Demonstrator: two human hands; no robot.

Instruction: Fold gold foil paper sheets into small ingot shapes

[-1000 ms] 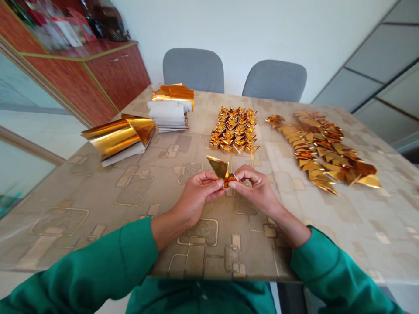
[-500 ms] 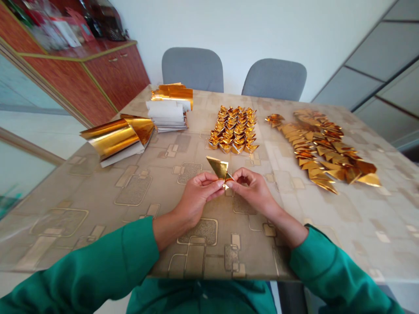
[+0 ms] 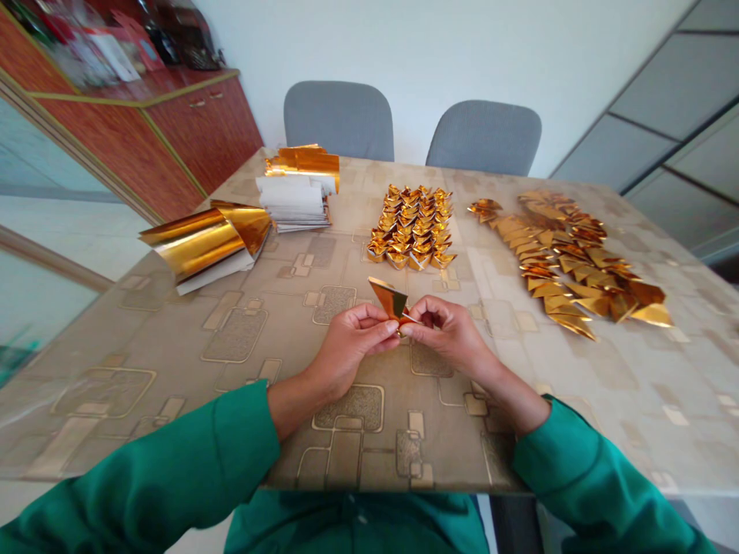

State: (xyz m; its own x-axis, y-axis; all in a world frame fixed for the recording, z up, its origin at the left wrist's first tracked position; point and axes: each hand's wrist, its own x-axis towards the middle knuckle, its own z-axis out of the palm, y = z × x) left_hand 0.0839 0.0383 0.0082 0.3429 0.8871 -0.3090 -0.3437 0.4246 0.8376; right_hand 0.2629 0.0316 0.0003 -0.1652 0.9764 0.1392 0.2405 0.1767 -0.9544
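A folded piece of gold foil paper (image 3: 388, 298) is pinched between my two hands above the near middle of the table, one pointed flap standing up. My left hand (image 3: 359, 331) grips its lower left side between thumb and fingers. On the right side, my right hand (image 3: 442, 327) pinches the paper close by, the two thumb tips almost meeting. The fingers cover its lower part. Just beyond my hands, rows of folded gold paper ingots (image 3: 411, 227) stand packed in a block.
Folded gold paper pieces (image 3: 563, 261) lie overlapped on the right. At left are gold foil sheets (image 3: 199, 238) and a white-backed paper stack (image 3: 294, 204). Two grey chairs (image 3: 338, 119) stand behind the patterned table (image 3: 231, 415); a wooden cabinet (image 3: 202, 131) is at back left.
The upright flap of the gold paper has tilted and shifted slightly right, its lit face now partly darker. Both hands keep their pinch in nearly the same place.
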